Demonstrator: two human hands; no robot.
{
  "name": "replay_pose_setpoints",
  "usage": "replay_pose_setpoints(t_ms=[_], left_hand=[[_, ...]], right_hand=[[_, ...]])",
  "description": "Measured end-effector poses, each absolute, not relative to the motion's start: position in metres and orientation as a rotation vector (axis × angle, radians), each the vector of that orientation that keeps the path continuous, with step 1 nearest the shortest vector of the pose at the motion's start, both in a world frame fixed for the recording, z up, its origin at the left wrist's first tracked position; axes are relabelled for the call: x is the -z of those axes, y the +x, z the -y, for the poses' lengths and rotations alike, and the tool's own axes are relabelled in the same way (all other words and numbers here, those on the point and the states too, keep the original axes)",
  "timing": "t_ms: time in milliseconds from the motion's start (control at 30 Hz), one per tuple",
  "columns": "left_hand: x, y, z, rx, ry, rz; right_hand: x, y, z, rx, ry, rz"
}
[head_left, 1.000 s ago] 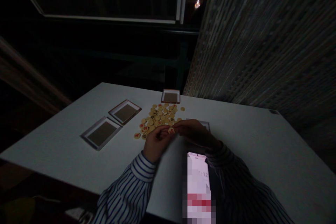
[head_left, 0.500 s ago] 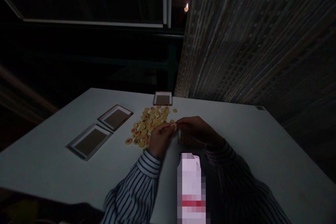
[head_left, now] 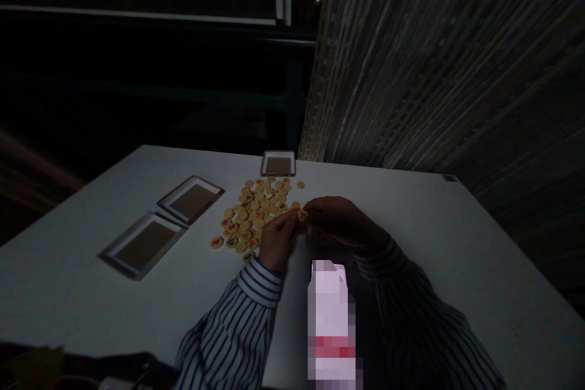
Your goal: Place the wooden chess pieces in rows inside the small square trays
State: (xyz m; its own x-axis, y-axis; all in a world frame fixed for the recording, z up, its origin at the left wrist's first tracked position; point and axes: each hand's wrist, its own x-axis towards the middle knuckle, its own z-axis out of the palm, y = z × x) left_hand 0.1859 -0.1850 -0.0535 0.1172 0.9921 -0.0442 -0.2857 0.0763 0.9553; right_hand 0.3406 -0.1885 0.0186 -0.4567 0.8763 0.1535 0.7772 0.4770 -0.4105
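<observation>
Between the fingertips of both hands is a small round Chinese chess piece (head_left: 302, 215), its red-marked face turned toward me. My left hand (head_left: 278, 240) pinches it from the left with thumb and fingers. From the right, my right hand (head_left: 340, 219) reaches over with its closed fingertips at the piece's edge; its palm side is hidden. Just left of my hands lies a loose pile of Chinese chess pieces (head_left: 259, 197), some face up with red or dark characters. Beneath my right hand more pieces (head_left: 322, 237) sit in shadow, partly covered.
An open shallow box (head_left: 218, 192) and a grey-rimmed tray (head_left: 106, 255) lie left of the pile. Another small tray (head_left: 262, 169) is at the table's far edge. A lit phone (head_left: 331, 317), blurred out, lies before me on the white table (head_left: 457, 268). A string curtain (head_left: 388, 73) hangs behind.
The held piece has turned so its red character faces me more. Both hands stay nearly in place. My view has shifted slightly, moving the table and trays up and left in the picture.
</observation>
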Motion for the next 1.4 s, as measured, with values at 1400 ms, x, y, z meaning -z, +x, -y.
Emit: replay_pose_setpoints(t_ms=[1400], left_hand=[[0.067, 0.188, 0.189, -0.864, 1.790, -1.132]], right_hand=[[0.006, 0.350, 0.179, -0.143, -1.767, 2.689]])
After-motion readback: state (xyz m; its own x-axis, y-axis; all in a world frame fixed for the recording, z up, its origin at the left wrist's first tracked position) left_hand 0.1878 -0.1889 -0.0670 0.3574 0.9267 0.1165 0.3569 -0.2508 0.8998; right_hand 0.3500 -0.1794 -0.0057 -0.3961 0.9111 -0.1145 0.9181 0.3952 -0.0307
